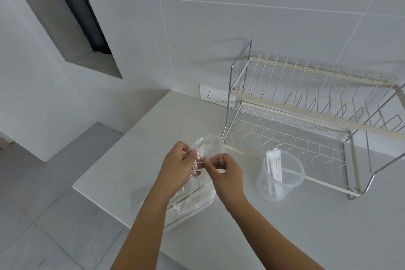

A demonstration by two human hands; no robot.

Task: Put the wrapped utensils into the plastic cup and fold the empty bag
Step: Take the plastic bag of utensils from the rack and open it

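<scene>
A clear plastic bag [209, 144] is held up over the counter, its lower part [192, 200] resting on the surface with several white wrapped utensils still inside. My left hand [178, 165] grips the bag's upper edge. My right hand [228, 171] pinches the bag's mouth from the other side, fingertips close to the left hand's; a thin white strip shows between them. To the right stands a translucent plastic cup [279, 176] with several white wrapped utensils [274, 164] upright in it.
A two-tier wire dish rack [306, 116] stands behind and right of the cup. A double wall socket [213, 95] sits at the counter's back. The counter's left edge [75, 184] drops to a tiled floor.
</scene>
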